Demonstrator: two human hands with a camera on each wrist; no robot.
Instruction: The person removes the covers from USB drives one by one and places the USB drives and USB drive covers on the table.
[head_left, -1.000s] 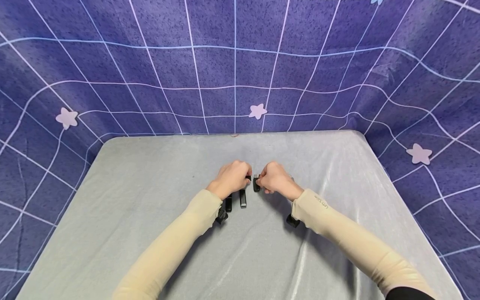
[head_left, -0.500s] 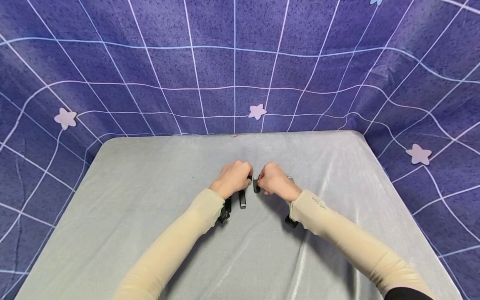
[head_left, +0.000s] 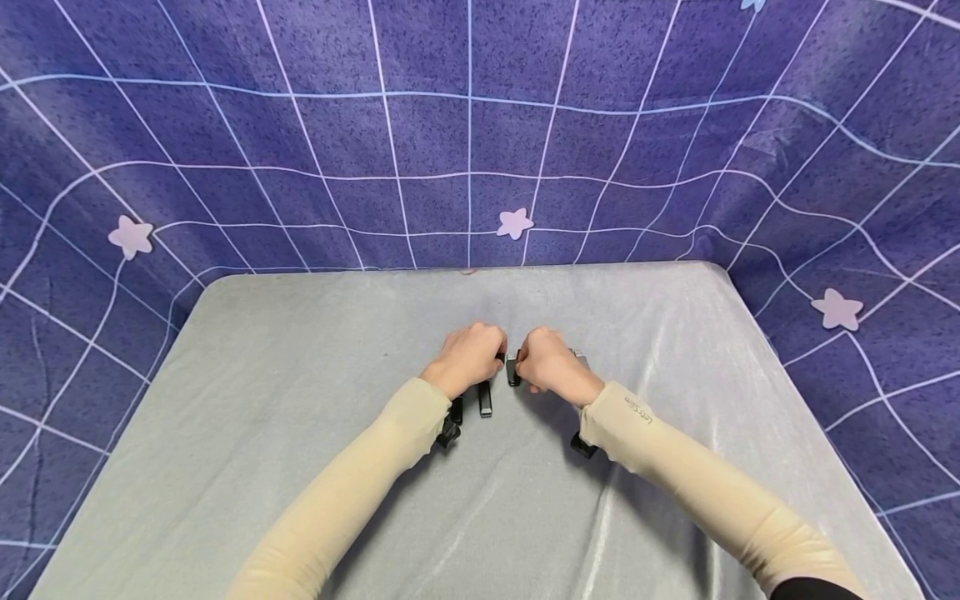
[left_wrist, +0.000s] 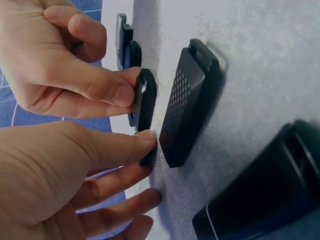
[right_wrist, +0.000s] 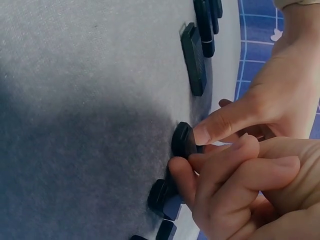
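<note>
In the head view both my hands meet at the middle of the table. My left hand (head_left: 471,354) pinches a small dark piece, which looks like a USB stick (left_wrist: 148,156), between thumb and fingertip. Just right of it, my right hand (head_left: 549,360) has thumb and forefinger on another black USB stick (left_wrist: 145,100); its silver plug points away from me in the head view. Below my left hand lies a black USB stick (head_left: 485,400) with a dotted grip face. A further black stick (head_left: 457,410) lies left of that, partly under my left wrist.
Another stick (head_left: 579,357) with a metal end shows behind my right wrist. Black wrist cameras (head_left: 448,432) hang under the cream sleeves. Grey cloth (head_left: 315,433) covers the table, and a purple gridded curtain (head_left: 435,133) with stars encloses its back and sides.
My left hand has shifted slightly right and my right forearm slightly left, bringing the metal end behind my right wrist further into view. Over the last half second the hands hardly move.
</note>
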